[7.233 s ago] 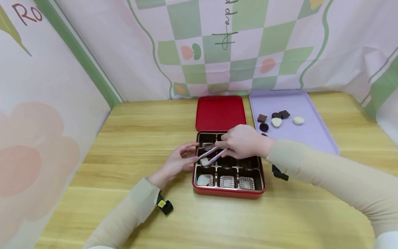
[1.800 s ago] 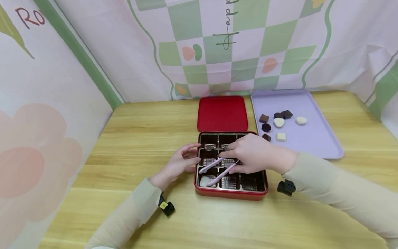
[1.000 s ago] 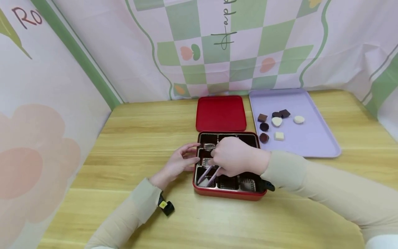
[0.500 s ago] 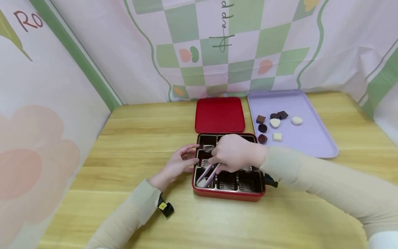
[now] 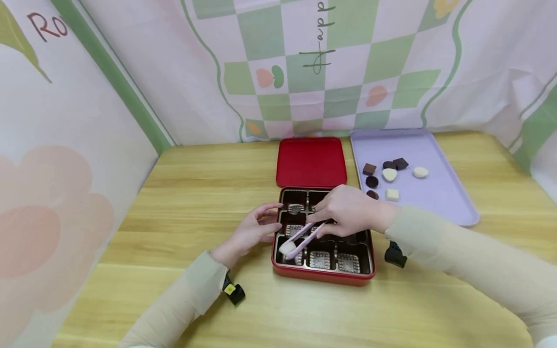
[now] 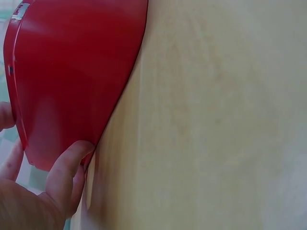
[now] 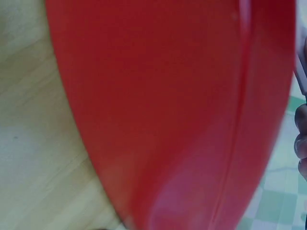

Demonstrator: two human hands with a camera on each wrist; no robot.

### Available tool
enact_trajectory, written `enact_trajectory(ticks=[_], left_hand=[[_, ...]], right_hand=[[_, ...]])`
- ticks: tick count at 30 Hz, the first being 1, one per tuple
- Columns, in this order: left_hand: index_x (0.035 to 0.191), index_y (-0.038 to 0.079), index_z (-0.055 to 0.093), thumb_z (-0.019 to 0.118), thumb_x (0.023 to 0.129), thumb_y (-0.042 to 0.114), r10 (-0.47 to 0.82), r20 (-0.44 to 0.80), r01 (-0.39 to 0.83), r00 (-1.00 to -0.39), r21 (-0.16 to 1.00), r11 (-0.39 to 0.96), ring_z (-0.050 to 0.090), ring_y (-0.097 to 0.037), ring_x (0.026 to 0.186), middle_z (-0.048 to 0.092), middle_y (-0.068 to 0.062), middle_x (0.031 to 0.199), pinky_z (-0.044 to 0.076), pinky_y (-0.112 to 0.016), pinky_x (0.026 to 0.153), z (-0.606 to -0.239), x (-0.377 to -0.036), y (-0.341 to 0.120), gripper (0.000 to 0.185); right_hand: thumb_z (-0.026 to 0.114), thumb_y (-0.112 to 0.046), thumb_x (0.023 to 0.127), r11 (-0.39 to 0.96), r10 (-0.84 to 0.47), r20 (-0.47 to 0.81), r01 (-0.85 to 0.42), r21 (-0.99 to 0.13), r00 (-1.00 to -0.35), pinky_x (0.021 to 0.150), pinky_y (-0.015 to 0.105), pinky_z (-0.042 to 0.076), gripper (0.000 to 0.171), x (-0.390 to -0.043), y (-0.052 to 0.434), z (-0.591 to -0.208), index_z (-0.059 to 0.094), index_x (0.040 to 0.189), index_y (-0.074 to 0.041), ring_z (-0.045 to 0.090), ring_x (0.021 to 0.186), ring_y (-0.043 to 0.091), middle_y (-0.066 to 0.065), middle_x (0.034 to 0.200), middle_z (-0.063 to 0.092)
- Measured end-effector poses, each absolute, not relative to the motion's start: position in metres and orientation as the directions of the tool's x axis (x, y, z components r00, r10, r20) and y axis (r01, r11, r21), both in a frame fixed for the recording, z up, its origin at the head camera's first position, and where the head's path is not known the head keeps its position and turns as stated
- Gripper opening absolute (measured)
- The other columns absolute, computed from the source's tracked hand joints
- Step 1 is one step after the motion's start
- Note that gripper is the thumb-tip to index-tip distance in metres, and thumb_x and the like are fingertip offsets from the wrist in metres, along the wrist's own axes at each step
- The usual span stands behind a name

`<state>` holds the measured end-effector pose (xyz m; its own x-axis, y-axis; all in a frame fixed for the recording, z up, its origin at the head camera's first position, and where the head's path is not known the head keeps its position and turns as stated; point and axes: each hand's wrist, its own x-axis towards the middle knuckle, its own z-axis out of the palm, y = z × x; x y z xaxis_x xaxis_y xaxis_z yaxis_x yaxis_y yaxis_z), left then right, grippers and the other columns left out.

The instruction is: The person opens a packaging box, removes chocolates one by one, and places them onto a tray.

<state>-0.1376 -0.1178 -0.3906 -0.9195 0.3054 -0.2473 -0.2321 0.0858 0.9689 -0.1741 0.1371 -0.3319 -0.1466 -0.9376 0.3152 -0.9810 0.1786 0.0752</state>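
Observation:
A red chocolate box (image 5: 323,276) with a dark compartment insert lies on the wooden table. My right hand (image 5: 348,210) grips pink tongs (image 5: 304,233) above the box; their tips pinch a white chocolate (image 5: 287,248) over the front-left compartment. My left hand (image 5: 256,229) rests with relaxed fingers against the box's left wall; its thumb touches the red side (image 6: 72,81) in the left wrist view. The right wrist view shows only the blurred red box (image 7: 168,105).
The red lid (image 5: 311,162) lies flat behind the box. A lilac tray (image 5: 439,203) at the right holds several dark and white chocolates (image 5: 389,174). Patterned cloth walls stand at the back and left. Bare wooden tabletop (image 5: 196,193) spreads to the left and front.
The tongs have lifted the white chocolate out of the front-left compartment. My right hand has moved slightly right and up. The left hand has stayed at the box's side.

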Motion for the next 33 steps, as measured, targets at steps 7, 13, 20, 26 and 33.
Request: enact_trajectory(ticks=[7,13,20,26,33], left_hand=[[0.137,0.011,0.047,0.058,0.085,-0.006,0.298,-0.252,-0.238,-0.92,0.968,0.083,0.056,-0.026,0.111,0.049,-0.019,0.131,0.06,-0.036,0.075,-0.391,-0.137,-0.116,0.055],[0.137,0.01,0.047,0.058,0.086,-0.005,0.297,-0.255,-0.241,-0.92,0.967,0.082,0.056,-0.025,0.111,0.048,-0.02,0.132,0.06,-0.037,0.076,-0.392,-0.138,-0.116,0.055],[0.137,0.011,0.047,0.058,0.085,-0.006,0.292,-0.256,-0.244,-0.921,0.967,0.079,0.055,-0.026,0.111,0.048,-0.019,0.131,0.06,-0.038,0.076,-0.391,-0.138,-0.115,0.056],[0.136,0.012,0.049,0.058,0.085,-0.006,0.276,-0.26,-0.246,-0.925,0.966,0.086,0.056,-0.024,0.109,0.05,-0.017,0.129,0.06,-0.037,0.074,-0.39,-0.138,-0.114,0.055],[0.135,0.013,0.05,0.059,0.085,-0.004,0.291,-0.243,-0.232,-0.925,0.97,0.073,0.056,-0.024,0.109,0.05,-0.016,0.127,0.06,-0.037,0.075,-0.388,-0.135,-0.115,0.054]], right_hand=[[0.055,-0.047,0.092,0.23,-0.87,0.457,-0.972,0.039,-0.188,0.041,0.019,0.038,0.038,-0.173,0.158,-0.325,0.076,0.095,-0.015,0.049,0.049,0.003,-0.01,0.065,0.058],[0.043,-0.053,0.095,0.315,-0.809,0.529,-0.949,0.026,-0.254,0.044,0.02,0.043,0.053,-0.17,0.178,-0.32,0.076,0.095,-0.012,0.059,0.055,0.008,-0.005,0.072,0.067],[0.041,-0.057,0.094,0.413,-0.766,0.552,-0.91,0.031,-0.328,0.046,0.029,0.047,0.056,-0.169,0.202,-0.321,0.076,0.097,-0.012,0.066,0.063,0.015,0.001,0.08,0.073],[0.044,-0.056,0.094,0.453,-0.739,0.567,-0.891,0.021,-0.363,0.044,0.026,0.046,0.053,-0.168,0.221,-0.325,0.075,0.096,-0.013,0.063,0.058,0.014,-0.001,0.077,0.072],[0.042,-0.06,0.092,0.5,-0.704,0.595,-0.865,0.026,-0.389,0.042,0.027,0.042,0.06,-0.166,0.242,-0.331,0.076,0.095,-0.011,0.059,0.054,0.014,0.004,0.079,0.073]])
